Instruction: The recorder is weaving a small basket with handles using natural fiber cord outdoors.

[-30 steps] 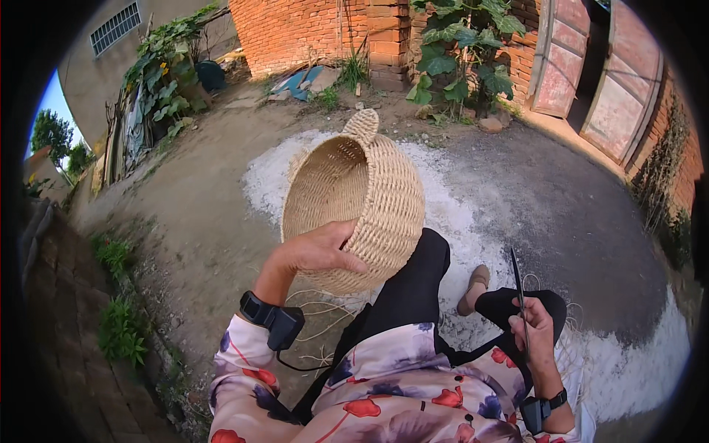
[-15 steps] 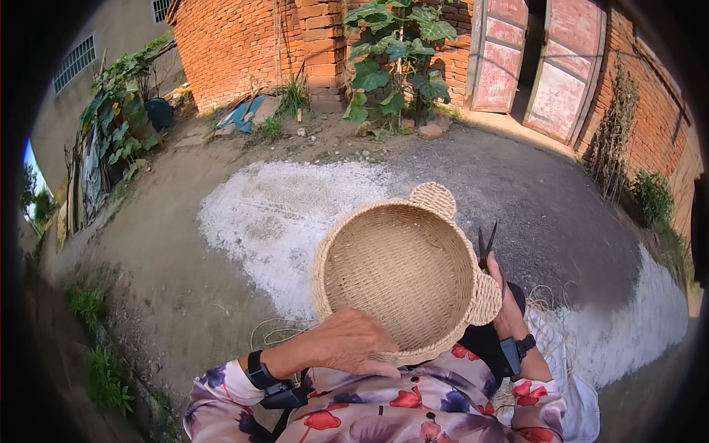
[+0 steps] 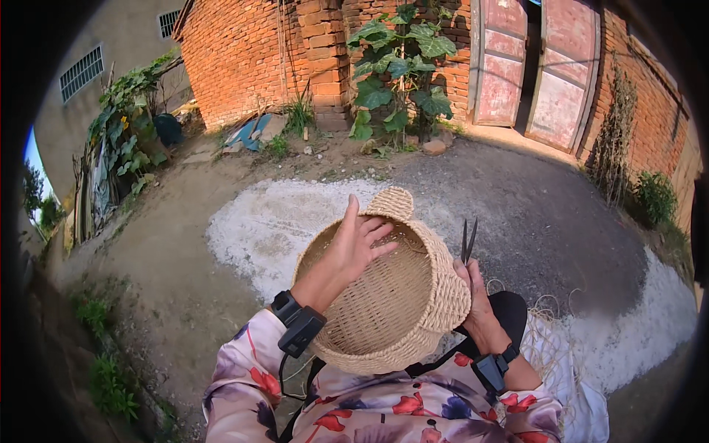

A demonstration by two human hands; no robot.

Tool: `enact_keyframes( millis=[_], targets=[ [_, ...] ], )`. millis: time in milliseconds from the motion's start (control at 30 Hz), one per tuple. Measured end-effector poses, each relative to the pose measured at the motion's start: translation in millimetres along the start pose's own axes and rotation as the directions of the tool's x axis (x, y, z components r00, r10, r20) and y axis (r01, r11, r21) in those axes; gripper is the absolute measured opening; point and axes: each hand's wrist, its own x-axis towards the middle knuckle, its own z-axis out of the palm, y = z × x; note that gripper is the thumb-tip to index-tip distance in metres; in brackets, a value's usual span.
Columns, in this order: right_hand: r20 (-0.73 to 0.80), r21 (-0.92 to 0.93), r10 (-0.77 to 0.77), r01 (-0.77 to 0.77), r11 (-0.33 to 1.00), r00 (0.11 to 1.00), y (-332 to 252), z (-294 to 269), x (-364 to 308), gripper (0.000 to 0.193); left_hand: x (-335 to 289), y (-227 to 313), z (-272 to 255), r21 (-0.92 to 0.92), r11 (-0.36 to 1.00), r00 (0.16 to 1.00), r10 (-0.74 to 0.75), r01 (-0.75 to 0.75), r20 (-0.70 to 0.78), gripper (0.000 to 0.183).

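Woven straw basket [image 3: 384, 295] is sitting in the person's lap, mouth tilted up, nothing showing inside it. It is looking light, stiff and springy, best gripped at the thick rim. The left hand [image 3: 354, 247] is lying spread open inside it; the right hand [image 3: 473, 295] is closing around scissors [image 3: 467, 240] just beside the rim.

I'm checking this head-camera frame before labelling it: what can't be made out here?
- Right hand: the woven basket hides its fingers, so the grip on the scissors is unclear.
- Scissor handles: hidden behind the basket's rim.
- Basket floor: partly covered by the left hand.
- Pale fibres by the knee: too fine to identify.
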Motion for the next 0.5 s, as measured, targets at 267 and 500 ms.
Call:
enact_keyframes(
  millis=[267,500],
  targets=[
    [0.206,-0.327,-0.246,0.303,0.895,0.947,-40.4,39.6,-8.1,0.046,-27.2,84.8,-0.1,-0.268,0.937,0.843,0.325,-0.225,0.429,0.066],
    [0.148,-0.411,-0.097,0.150,0.899,0.984,-10.1,6.0,-25.0,0.036,-37.7,61.3,-66.0,0.033,0.969,0.955,0.236,-0.246,0.180,0.045]
  ],
)
